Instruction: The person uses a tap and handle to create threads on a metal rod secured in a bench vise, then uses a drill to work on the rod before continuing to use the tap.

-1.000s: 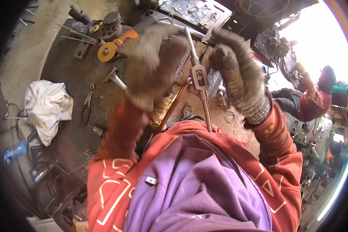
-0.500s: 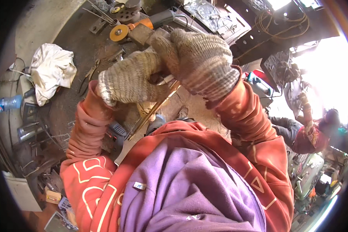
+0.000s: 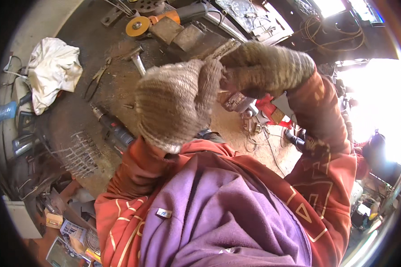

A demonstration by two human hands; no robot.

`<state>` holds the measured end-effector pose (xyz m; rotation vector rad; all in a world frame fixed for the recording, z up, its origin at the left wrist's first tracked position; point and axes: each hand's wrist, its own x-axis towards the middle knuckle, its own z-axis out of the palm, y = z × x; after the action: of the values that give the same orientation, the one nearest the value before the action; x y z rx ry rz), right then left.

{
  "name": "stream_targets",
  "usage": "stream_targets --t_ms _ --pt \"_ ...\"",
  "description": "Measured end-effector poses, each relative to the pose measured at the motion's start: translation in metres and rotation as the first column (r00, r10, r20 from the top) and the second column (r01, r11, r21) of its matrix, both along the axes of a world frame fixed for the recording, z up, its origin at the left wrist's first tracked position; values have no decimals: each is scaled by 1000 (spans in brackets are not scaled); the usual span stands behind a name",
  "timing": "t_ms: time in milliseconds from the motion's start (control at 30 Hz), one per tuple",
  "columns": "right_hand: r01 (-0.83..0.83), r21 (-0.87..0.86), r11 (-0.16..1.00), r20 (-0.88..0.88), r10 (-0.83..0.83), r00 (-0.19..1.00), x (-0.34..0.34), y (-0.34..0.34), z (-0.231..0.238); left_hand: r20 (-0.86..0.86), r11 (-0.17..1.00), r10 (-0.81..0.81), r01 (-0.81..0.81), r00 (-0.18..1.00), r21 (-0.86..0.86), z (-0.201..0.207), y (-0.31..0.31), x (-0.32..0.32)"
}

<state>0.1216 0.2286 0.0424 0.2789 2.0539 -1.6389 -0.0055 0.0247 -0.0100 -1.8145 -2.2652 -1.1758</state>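
I see both gloved hands raised together: left hand (image 3: 176, 104) and right hand (image 3: 265, 66) touching, fingers curled. Grip contents hidden, so I cannot tell. Angle grinder (image 3: 165, 20) lies on the floor (image 3: 116, 93) beyond.

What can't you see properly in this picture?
- Head view: whatever the left hand and right hand grip, hidden by the knitted gloves.
- Angle grinder: cut off by the top edge.
- Right side: washed out by glare.
- Boxes at lower left: too small and warped.

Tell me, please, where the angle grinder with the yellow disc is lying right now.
In the head view, the angle grinder lies at the top, left of centre, on the dirty floor, above the hammer and right of the white cloth.
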Motion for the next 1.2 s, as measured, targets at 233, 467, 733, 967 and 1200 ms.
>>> stream_targets --t_ms 233,467,733,967,1200 --pt "366 187 911 -505 -230 832 46 -48 -40 -110 962 -243 253 964 97 -12 63 -41" --pt "993 -67 92 -57 -994 89 8 -150 -29 92 760 -649 640 755 110 -3 138 -47" --pt "987 -93 129 117 -983 139 -8 -147 -12 87 740 -672 671 736 45 -2 136 -52" --pt "768 601 221 -720 -270 640 -26 -23 4 407 920 -289 133 867 369 -16 11 14" --pt "263 707 657 -269 -94 958 -88 -4 30 158 983 -177 182 972 -18 15 -8 26"
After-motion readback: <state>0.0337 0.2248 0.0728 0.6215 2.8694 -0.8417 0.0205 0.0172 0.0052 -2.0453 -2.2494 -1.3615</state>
